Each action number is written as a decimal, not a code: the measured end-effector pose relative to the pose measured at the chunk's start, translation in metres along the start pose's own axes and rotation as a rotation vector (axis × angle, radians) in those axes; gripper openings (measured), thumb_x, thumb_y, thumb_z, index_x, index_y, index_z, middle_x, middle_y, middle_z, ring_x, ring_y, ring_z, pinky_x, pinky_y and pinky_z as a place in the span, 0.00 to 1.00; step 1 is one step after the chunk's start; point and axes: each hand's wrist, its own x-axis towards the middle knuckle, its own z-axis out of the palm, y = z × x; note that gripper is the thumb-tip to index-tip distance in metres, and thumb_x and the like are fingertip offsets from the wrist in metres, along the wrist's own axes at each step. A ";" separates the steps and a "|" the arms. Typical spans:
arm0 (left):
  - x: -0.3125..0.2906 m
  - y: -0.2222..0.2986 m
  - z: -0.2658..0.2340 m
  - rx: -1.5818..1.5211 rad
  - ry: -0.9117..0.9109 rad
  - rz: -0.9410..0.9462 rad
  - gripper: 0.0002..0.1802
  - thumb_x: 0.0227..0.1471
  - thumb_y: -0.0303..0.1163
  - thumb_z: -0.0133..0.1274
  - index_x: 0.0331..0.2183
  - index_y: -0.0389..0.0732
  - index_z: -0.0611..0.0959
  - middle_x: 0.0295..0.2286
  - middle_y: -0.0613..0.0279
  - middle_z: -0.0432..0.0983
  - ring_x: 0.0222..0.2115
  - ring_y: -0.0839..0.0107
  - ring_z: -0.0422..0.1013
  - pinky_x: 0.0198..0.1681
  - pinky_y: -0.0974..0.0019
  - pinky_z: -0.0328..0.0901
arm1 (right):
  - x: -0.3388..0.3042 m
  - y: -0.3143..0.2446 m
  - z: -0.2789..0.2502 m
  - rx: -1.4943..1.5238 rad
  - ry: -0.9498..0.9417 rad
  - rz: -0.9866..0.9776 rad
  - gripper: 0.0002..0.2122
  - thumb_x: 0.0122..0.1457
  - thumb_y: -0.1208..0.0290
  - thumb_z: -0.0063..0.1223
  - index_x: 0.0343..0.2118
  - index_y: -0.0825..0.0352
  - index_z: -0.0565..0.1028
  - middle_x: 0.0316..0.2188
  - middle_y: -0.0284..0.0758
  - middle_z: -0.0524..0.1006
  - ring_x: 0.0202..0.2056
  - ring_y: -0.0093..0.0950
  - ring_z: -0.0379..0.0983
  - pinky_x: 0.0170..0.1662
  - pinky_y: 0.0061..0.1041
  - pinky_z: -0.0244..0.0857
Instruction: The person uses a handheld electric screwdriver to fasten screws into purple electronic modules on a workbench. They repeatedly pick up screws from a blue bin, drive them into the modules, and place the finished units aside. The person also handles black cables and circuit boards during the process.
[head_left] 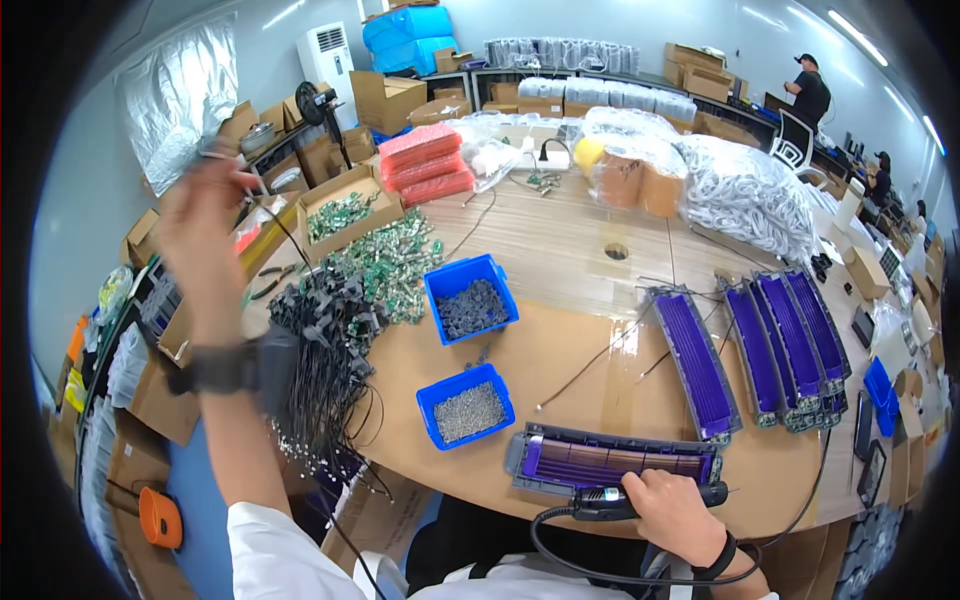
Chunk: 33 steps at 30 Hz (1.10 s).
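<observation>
My left hand, blurred by motion, is raised at the left with its fingers closed. A thin black cable runs from beside the fingers down to a pile of black cables with small connectors. What else those fingers hold is too smeared to make out. At the front edge of the table, my right hand is wrapped round a black electric screwdriver, which lies level. It is just in front of a long dark-framed panel with a purple inside. A black cord loops from the screwdriver's left end.
A blue bin of dark grey parts stands behind a blue bin of small metal screws. Several purple panels lie at the right. Green circuit boards are heaped at the left. Bagged white cables stand at the back.
</observation>
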 end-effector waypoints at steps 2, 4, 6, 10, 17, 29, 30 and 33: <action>0.018 0.041 -0.022 -0.110 0.173 0.146 0.15 0.62 0.31 0.47 0.47 0.37 0.80 0.37 0.64 0.76 0.32 0.81 0.68 0.37 0.78 0.64 | -0.001 0.000 -0.002 0.006 0.013 0.013 0.11 0.40 0.81 0.52 0.29 0.67 0.68 0.21 0.38 0.70 0.27 0.38 0.72 0.28 0.35 0.66; 0.014 0.081 -0.067 0.014 0.003 0.146 0.17 0.62 0.31 0.47 0.49 0.33 0.77 0.31 0.68 0.70 0.24 0.84 0.57 0.27 0.79 0.51 | 0.001 0.000 0.002 0.043 0.008 -0.003 0.12 0.39 0.81 0.52 0.30 0.68 0.68 0.22 0.39 0.70 0.28 0.39 0.72 0.29 0.36 0.65; -0.012 0.099 -0.087 0.169 0.003 0.073 0.18 0.62 0.31 0.46 0.51 0.32 0.75 0.34 0.67 0.71 0.23 0.86 0.56 0.27 0.82 0.51 | 0.006 -0.003 0.004 0.052 -0.007 -0.018 0.12 0.40 0.82 0.52 0.30 0.68 0.68 0.22 0.39 0.70 0.28 0.38 0.72 0.29 0.37 0.66; -0.107 0.089 -0.088 0.499 -0.336 -0.253 0.08 0.56 0.30 0.53 0.36 0.36 0.81 0.32 0.67 0.77 0.26 0.86 0.65 0.30 0.81 0.58 | 0.004 -0.005 -0.003 0.069 -0.077 -0.054 0.11 0.43 0.82 0.53 0.31 0.68 0.66 0.22 0.40 0.71 0.27 0.39 0.74 0.27 0.37 0.68; -0.231 0.073 -0.017 0.301 -0.948 -0.727 0.09 0.56 0.27 0.49 0.32 0.32 0.81 0.20 0.61 0.75 0.22 0.75 0.71 0.27 0.72 0.64 | 0.016 -0.005 -0.048 0.425 0.036 0.077 0.16 0.43 0.79 0.60 0.34 0.72 0.66 0.23 0.49 0.74 0.29 0.49 0.74 0.29 0.41 0.67; -0.303 0.075 0.051 -0.255 -0.512 -0.918 0.06 0.53 0.20 0.56 0.35 0.29 0.82 0.28 0.59 0.79 0.31 0.78 0.74 0.34 0.77 0.67 | 0.089 -0.024 -0.056 0.774 0.006 0.139 0.21 0.44 0.70 0.67 0.41 0.70 0.74 0.29 0.33 0.77 0.32 0.21 0.73 0.39 0.23 0.67; -0.303 0.075 0.052 -0.268 -0.503 -0.919 0.07 0.53 0.20 0.56 0.36 0.29 0.82 0.28 0.59 0.79 0.31 0.78 0.74 0.34 0.77 0.67 | 0.091 -0.024 -0.054 0.796 0.012 0.136 0.21 0.44 0.71 0.67 0.41 0.71 0.73 0.30 0.33 0.77 0.32 0.22 0.73 0.39 0.24 0.67; -0.303 0.074 0.054 -0.307 -0.489 -0.976 0.06 0.54 0.21 0.55 0.36 0.30 0.82 0.29 0.60 0.80 0.31 0.78 0.74 0.33 0.77 0.67 | 0.094 -0.025 -0.052 0.653 0.060 0.091 0.24 0.45 0.71 0.66 0.45 0.72 0.71 0.30 0.35 0.77 0.34 0.26 0.74 0.41 0.26 0.67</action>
